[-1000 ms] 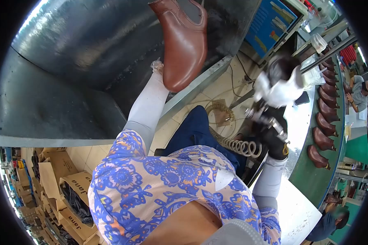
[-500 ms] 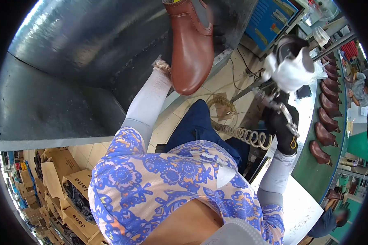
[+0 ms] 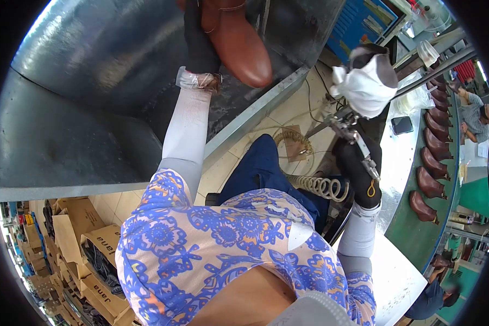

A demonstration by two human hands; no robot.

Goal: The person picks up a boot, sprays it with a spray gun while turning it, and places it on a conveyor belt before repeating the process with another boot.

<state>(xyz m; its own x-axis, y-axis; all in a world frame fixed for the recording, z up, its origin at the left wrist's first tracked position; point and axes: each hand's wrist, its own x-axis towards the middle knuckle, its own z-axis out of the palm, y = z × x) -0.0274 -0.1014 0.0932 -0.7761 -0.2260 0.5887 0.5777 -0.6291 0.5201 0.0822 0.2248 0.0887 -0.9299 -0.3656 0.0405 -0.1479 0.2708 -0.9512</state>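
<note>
My left hand [image 3: 200, 44], in a black glove with plastic wrapped at the wrist, grips a reddish-brown ankle boot [image 3: 242, 46] from its left side. The boot's toe points down and right inside a dark metal booth [image 3: 108, 70]; its upper part leaves the top of the view, and some of my fingers are hidden. Also gloved in black, my right hand [image 3: 358, 163] is closed around a metal spray gun [image 3: 345, 127]. A cup wrapped in white cloth [image 3: 369, 92] sits on the gun, and a coiled hose [image 3: 326, 187] hangs close by.
Several brown boots [image 3: 432, 182] stand in a row along a green conveyor [image 3: 402, 223] at right. A phone [image 3: 402, 125] lies on the bench beside it. Cardboard boxes [image 3: 103, 239] are stacked lower left. Two people [image 3: 475, 114] work beyond the conveyor.
My left hand has moved the boot up and left, deeper into the booth, with its toe tilting rightward. My right hand with the spray gun has shifted slightly left.
</note>
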